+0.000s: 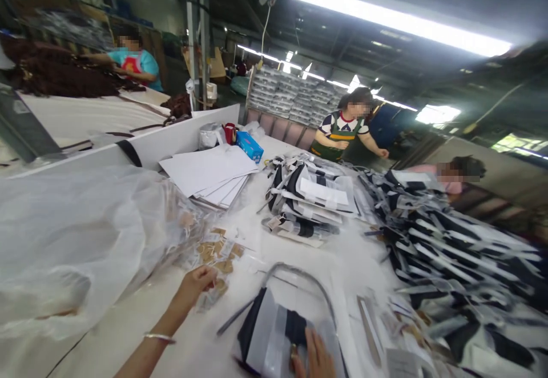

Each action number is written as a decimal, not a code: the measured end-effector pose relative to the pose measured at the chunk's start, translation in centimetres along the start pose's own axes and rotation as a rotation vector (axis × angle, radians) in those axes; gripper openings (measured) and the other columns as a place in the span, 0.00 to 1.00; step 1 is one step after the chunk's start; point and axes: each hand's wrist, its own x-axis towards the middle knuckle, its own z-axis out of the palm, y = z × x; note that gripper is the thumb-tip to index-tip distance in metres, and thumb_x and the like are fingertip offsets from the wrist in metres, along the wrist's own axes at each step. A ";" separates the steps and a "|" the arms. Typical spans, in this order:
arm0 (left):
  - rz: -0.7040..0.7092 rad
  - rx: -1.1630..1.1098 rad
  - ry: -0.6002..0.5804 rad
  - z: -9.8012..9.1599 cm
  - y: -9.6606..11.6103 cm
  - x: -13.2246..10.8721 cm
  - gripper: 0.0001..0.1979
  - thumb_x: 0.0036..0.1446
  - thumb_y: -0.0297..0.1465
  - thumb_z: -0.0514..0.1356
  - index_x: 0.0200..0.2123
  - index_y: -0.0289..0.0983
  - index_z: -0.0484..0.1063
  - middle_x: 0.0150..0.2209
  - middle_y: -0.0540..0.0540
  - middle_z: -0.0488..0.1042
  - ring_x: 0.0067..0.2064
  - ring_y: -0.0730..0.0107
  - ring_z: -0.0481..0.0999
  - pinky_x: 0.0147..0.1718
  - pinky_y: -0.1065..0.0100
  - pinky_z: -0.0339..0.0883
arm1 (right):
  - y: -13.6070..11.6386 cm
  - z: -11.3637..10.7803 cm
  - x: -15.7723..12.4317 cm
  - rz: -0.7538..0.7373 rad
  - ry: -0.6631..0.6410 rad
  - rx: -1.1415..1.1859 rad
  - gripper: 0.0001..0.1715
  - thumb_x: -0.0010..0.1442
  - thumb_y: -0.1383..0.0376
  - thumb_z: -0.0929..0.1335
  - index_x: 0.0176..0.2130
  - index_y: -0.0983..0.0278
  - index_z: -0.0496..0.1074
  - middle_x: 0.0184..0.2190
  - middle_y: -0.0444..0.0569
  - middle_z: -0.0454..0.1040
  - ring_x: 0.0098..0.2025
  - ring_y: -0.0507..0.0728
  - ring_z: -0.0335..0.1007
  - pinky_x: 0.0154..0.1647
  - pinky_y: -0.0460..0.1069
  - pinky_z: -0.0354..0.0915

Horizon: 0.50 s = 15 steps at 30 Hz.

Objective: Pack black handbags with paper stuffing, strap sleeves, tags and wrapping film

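Nearest, bottom edge, left to right:

1. Left forearm, thin bangle (159, 338) at the wrist, reaching forward over the white table (128, 315).
2. Left hand (197, 284): fingers curled in and closed on the near edge of the small clear packets (218, 258). These hold tan pieces and lie scattered on the table just beyond my knuckles.
3. Folded striped garment (274, 326), dark and pale bands, inside a clear bag. It lies flat on the table directly before me, between my two hands.
4. Right hand (314, 358): laid flat with fingers loosely apart, pressing down on the near end of that garment (only the fingers and part of the palm show above the frame's edge).

Farther back, left to right:

5. Large crumpled clear plastic sheet (64, 241), filling the left of the table beside the packets.
6. Stack of white sheets (209, 175), fanned slightly, behind the packets.
7. Blue box (250, 147), just beyond the sheets.
8. Pile of bagged striped garments (308, 201), mid-table.
9. Larger heap of the same bagged garments (449, 252), spilling along the right side.

Other people: one seated at far left behind dark fabric (55, 72), one standing beyond the table's far end (346, 129), and one low at the right (458, 172).
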 end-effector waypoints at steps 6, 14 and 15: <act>-0.092 -0.398 -0.058 3.6 5.9 -4.9 0.20 0.44 0.45 0.67 0.27 0.35 0.69 0.25 0.49 0.74 0.25 0.75 0.69 0.27 0.73 0.62 | -8.3 -7.4 9.3 0.256 -0.258 0.661 0.31 0.61 0.52 0.66 0.60 0.61 0.65 0.52 0.58 0.74 0.44 0.62 0.75 0.41 0.56 0.74; -0.073 -0.566 -0.422 7.4 9.3 -8.4 0.19 0.51 0.45 0.65 0.32 0.35 0.67 0.26 0.49 0.75 0.21 0.76 0.70 0.23 0.74 0.62 | -16.1 -12.1 15.9 0.507 -0.633 1.291 0.39 0.51 0.57 0.75 0.59 0.61 0.65 0.43 0.51 0.77 0.28 0.52 0.70 0.32 0.50 0.70; -0.059 -0.586 -0.470 7.4 9.5 -8.6 0.18 0.53 0.45 0.64 0.32 0.35 0.67 0.24 0.50 0.74 0.21 0.76 0.69 0.22 0.74 0.61 | -16.1 -12.1 15.9 0.542 -0.652 1.342 0.39 0.50 0.55 0.75 0.58 0.61 0.65 0.45 0.51 0.76 0.26 0.50 0.68 0.28 0.49 0.69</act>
